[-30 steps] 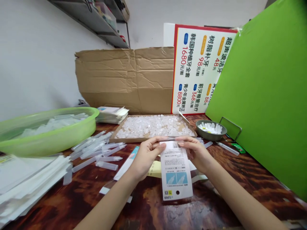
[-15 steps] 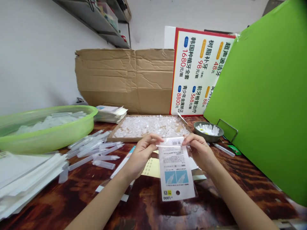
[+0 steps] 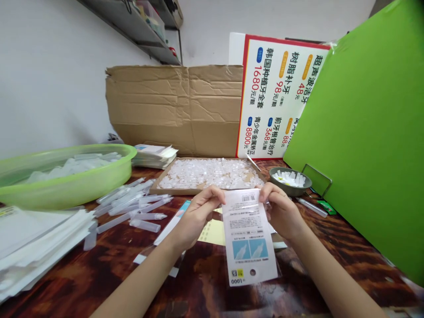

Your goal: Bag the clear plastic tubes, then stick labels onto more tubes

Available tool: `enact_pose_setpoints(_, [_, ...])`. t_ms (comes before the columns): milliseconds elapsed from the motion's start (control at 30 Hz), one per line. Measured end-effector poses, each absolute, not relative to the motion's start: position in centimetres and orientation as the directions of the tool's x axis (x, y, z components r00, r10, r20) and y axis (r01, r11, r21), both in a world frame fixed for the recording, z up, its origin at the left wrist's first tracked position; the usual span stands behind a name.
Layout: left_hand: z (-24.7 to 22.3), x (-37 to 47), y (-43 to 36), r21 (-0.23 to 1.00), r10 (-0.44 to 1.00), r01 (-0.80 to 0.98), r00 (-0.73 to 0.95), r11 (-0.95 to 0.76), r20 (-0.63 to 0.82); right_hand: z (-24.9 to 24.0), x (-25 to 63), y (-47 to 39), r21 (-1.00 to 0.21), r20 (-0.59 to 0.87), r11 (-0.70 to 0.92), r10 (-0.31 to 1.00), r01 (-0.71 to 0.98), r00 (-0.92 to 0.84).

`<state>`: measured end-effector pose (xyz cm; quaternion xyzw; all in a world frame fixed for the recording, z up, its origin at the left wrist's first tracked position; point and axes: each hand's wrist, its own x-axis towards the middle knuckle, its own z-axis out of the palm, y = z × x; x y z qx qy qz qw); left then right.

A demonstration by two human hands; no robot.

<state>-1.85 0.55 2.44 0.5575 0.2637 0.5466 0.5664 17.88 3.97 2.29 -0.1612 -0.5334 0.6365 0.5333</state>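
Between my hands hangs a white printed card (image 3: 250, 229) in a clear plastic sleeve, with two blue pictures, small print and a round hole near its lower end. My left hand (image 3: 200, 214) is closed on the top left corner, thumb and fingers pinched. At the top right corner my right hand (image 3: 281, 210) pinches the card and sleeve in the same way. Some fingertips are hidden behind the card. Under the hands lies a yellow sheet of stickers (image 3: 213, 232), partly covered by the card.
At left stand a green basin (image 3: 122, 165) of clear tubes and a stack of white packets (image 3: 43, 247). Loose clear tubes (image 3: 145, 225) lie beside them. Behind my hands is a cardboard tray (image 3: 159, 191) of small clear pieces; a grey bowl (image 3: 296, 191) stands at right.
The card has come slightly lower and nearer, tilting a little. The clear fold seen across its upper part now lies lower, and the card's top edge shows plainly. Both hands keep their pinch.
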Motion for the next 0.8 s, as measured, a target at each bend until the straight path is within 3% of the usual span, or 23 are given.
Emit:
enact_pose_setpoints(600, [2.40,-1.95,-0.03,0.887,0.846,-0.429,0.397,-0.173,0.357,2.89,18.23,3.30,-0.884,0.363,0.218,0.877,-0.415,-0.314])
enact_pose_setpoints(800, [2.44,-1.57,-0.27,0.881,0.852,-0.428,0.367,-0.202,0.374,3.03,18.23,3.24,-0.876,0.386,0.230,0.862,-0.425,-0.329])
